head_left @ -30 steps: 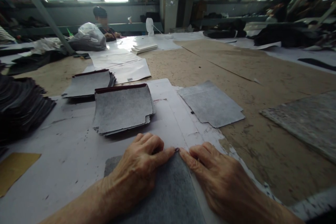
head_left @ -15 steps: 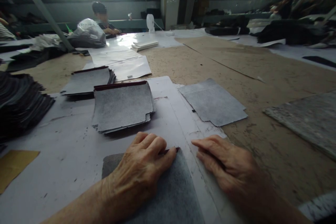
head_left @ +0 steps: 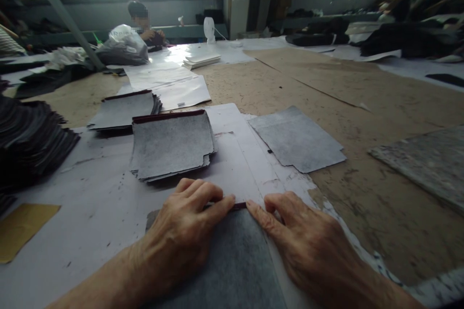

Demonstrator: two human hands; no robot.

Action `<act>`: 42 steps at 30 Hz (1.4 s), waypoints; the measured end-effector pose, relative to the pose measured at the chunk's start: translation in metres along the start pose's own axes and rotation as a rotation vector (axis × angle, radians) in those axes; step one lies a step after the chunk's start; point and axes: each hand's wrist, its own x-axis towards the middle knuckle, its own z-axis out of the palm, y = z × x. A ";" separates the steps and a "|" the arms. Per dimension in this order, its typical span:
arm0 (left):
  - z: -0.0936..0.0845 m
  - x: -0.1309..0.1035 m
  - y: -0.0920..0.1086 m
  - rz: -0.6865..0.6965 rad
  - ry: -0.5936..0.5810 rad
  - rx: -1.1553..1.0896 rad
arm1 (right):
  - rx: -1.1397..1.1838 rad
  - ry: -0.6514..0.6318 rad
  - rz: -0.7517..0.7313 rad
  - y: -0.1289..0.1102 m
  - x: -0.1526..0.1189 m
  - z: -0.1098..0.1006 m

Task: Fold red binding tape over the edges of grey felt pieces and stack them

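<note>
your right hand has come back from the bare paper to the far edge of the grey sheet lying right in front of you, fingers flat and pressing it beside your left hand, neither gripping, so the fold is being pinned again.

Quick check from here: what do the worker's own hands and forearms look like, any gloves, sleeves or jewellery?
Both are bare: no gloves on the left hand or right hand, and no ring shows on the fingers in view. The forearms are uncovered as far as the picture reaches, with no sleeve, watch or band visible.
</note>
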 end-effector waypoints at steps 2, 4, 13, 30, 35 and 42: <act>-0.008 -0.005 -0.004 -0.005 -0.033 -0.019 | -0.006 -0.006 -0.005 0.000 -0.001 0.000; -0.014 -0.009 -0.007 0.018 -0.062 -0.038 | -0.023 -0.014 -0.015 -0.001 -0.001 0.000; -0.009 -0.014 -0.014 0.095 -0.053 -0.031 | -0.001 -0.025 -0.111 -0.004 0.012 -0.007; -0.008 -0.015 -0.012 0.096 -0.081 0.028 | 0.136 0.093 0.096 -0.002 0.034 -0.004; -0.008 -0.012 -0.011 0.103 -0.040 0.049 | 0.005 0.054 -0.047 -0.038 0.039 0.018; -0.030 -0.027 -0.027 -0.013 -0.065 -0.084 | 0.036 0.030 -0.047 -0.031 0.034 0.020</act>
